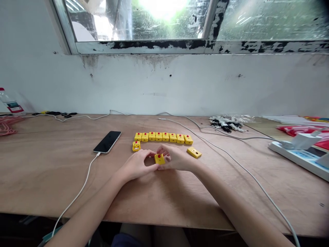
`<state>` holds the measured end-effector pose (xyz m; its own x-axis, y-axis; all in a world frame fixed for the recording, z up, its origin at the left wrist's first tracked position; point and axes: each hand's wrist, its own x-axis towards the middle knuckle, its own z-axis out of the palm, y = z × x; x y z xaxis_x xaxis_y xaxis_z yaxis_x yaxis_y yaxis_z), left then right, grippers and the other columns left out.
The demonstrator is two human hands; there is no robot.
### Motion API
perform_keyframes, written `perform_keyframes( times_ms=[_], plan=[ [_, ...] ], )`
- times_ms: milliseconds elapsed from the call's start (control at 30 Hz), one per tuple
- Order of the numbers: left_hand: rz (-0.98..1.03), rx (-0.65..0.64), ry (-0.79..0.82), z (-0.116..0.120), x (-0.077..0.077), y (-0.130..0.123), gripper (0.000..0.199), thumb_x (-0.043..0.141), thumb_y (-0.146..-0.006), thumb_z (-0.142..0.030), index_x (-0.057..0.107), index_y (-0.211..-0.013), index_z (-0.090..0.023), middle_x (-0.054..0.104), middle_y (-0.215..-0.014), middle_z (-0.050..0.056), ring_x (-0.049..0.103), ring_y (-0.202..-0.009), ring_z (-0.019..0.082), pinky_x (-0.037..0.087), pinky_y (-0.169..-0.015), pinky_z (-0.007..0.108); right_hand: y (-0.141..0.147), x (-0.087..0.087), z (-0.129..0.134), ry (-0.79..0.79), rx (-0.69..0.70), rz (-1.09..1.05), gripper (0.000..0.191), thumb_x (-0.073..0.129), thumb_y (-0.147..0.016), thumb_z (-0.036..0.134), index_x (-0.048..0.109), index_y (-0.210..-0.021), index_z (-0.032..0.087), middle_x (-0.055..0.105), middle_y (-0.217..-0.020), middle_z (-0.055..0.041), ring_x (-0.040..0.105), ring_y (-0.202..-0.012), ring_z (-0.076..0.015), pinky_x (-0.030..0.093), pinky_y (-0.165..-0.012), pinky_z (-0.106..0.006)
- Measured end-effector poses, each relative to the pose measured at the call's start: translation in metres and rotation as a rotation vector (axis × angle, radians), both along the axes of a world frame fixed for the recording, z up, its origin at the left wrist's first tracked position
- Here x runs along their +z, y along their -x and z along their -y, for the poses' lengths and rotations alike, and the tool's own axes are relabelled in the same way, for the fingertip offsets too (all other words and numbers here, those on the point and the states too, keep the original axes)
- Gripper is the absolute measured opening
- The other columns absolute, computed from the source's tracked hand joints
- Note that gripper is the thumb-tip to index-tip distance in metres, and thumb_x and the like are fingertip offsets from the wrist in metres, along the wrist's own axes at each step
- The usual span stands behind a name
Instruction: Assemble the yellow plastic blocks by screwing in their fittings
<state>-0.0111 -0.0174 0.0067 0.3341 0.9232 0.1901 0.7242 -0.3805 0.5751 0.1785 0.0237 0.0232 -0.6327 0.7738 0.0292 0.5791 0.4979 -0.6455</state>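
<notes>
Between my fingertips, near the middle of the wooden table (144, 202), is a small yellow block with a red button (159, 159). My left hand (137, 165) grips its left side, and my right hand (177, 159) grips its right side. Behind my hands several similar yellow blocks (158, 137) stand side by side in a row, red buttons up. One more yellow piece (136, 146), its front looking open, sits just in front of the row's left end. A flat yellow cover with a dark hole (194, 152) lies right of my right hand.
A phone (107, 142) on a white cable lies to the left. Another cable (226, 154) crosses the right side toward a power strip (300, 156). Black and white parts (227, 123) are piled at the back right. A bottle (11, 103) stands far left.
</notes>
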Motion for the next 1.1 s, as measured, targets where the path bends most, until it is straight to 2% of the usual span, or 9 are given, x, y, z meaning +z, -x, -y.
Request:
perform_keyframes(
  times_ms=[133, 300, 367, 400, 467, 600, 667, 967, 1100],
  plan=[
    [0.009, -0.011, -0.005, -0.002, -0.002, 0.001, 0.041, 0.064, -0.074, -0.048, 0.063, -0.106, -0.022, 0.066, -0.108, 0.005, 0.058, -0.101, 0.024, 0.045, -0.087, 0.035, 0.001, 0.001, 0.004, -0.016, -0.007, 0.027, 0.046, 0.075, -0.063, 0.036, 0.052, -0.099, 0.021, 0.063, -0.1, -0.0049, 0.058, -0.079, -0.0182, 0.044, -0.062, -0.029],
    [-0.04, -0.005, -0.017, -0.002, 0.0, 0.001, 0.04, 0.06, -0.077, -0.048, 0.062, -0.107, -0.021, 0.066, -0.106, 0.005, 0.059, -0.1, 0.025, 0.045, -0.086, 0.035, -0.014, 0.007, -0.003, 0.083, 0.129, -0.024, 0.046, 0.069, -0.069, 0.028, 0.053, -0.112, 0.025, 0.062, -0.109, -0.0045, 0.06, -0.094, -0.02, 0.05, -0.073, -0.032],
    [-0.041, 0.012, -0.015, 0.0, 0.001, 0.001, 0.041, 0.06, -0.077, -0.048, 0.061, -0.108, -0.021, 0.065, -0.109, 0.006, 0.059, -0.101, 0.025, 0.045, -0.087, 0.036, -0.022, 0.009, -0.01, 0.011, 0.002, -0.172, 0.037, 0.062, -0.076, 0.029, 0.055, -0.111, 0.024, 0.057, -0.12, -0.0053, 0.056, -0.108, -0.0201, 0.048, -0.084, -0.033],
    [-0.032, 0.014, -0.014, 0.0, 0.001, 0.001, 0.043, 0.06, -0.077, -0.049, 0.06, -0.109, -0.021, 0.064, -0.111, 0.006, 0.058, -0.102, 0.025, 0.045, -0.087, 0.035, -0.024, 0.01, -0.013, -0.048, -0.145, -0.204, 0.03, 0.061, -0.077, 0.03, 0.058, -0.105, 0.023, 0.06, -0.116, -0.0055, 0.057, -0.105, -0.0203, 0.049, -0.082, -0.033],
    [-0.001, 0.007, -0.029, 0.001, 0.001, 0.0, 0.046, 0.061, -0.076, -0.049, 0.058, -0.114, -0.022, 0.062, -0.116, 0.006, 0.057, -0.105, 0.024, 0.045, -0.089, 0.034, -0.026, 0.009, -0.018, -0.079, -0.223, -0.191, 0.028, 0.06, -0.078, 0.035, 0.062, -0.102, 0.02, 0.064, -0.106, -0.0068, 0.061, -0.093, -0.0195, 0.05, -0.077, -0.033],
    [0.029, -0.039, -0.06, 0.0, 0.0, -0.002, 0.038, 0.059, -0.08, -0.046, 0.06, -0.109, -0.022, 0.064, -0.112, 0.005, 0.058, -0.102, 0.022, 0.046, -0.087, 0.033, -0.02, 0.001, -0.018, 0.038, -0.004, -0.037, 0.035, 0.065, -0.074, 0.041, 0.066, -0.102, 0.019, 0.068, -0.09, -0.0051, 0.062, -0.08, -0.018, 0.049, -0.07, -0.03],
    [0.047, -0.048, -0.03, -0.001, 0.0, -0.002, 0.036, 0.059, -0.079, -0.046, 0.062, -0.107, -0.022, 0.065, -0.11, 0.005, 0.059, -0.1, 0.022, 0.047, -0.086, 0.032, -0.017, -0.003, -0.016, 0.066, 0.037, -0.014, 0.033, 0.065, -0.074, 0.04, 0.067, -0.099, 0.019, 0.069, -0.087, -0.0045, 0.062, -0.078, -0.0175, 0.048, -0.068, -0.029],
    [-0.082, -0.001, 0.079, 0.0, 0.012, -0.002, 0.037, 0.058, -0.078, -0.05, 0.061, -0.105, -0.025, 0.066, -0.11, 0.002, 0.061, -0.101, 0.024, 0.046, -0.081, 0.032, -0.01, 0.001, -0.014, 0.087, 0.0, 0.049, 0.024, 0.064, -0.074, 0.033, 0.067, -0.094, 0.019, 0.07, -0.084, -0.0043, 0.062, -0.076, -0.0182, 0.048, -0.065, -0.029],
    [-0.081, 0.011, 0.037, 0.002, 0.008, -0.003, 0.036, 0.055, -0.08, -0.049, 0.06, -0.106, -0.026, 0.066, -0.112, 0.001, 0.06, -0.102, 0.024, 0.045, -0.084, 0.033, -0.014, 0.003, -0.019, -0.001, -0.042, 0.031, 0.033, 0.064, -0.075, 0.037, 0.065, -0.104, 0.021, 0.068, -0.103, -0.0059, 0.062, -0.089, -0.0202, 0.048, -0.074, -0.03]
  ],
)
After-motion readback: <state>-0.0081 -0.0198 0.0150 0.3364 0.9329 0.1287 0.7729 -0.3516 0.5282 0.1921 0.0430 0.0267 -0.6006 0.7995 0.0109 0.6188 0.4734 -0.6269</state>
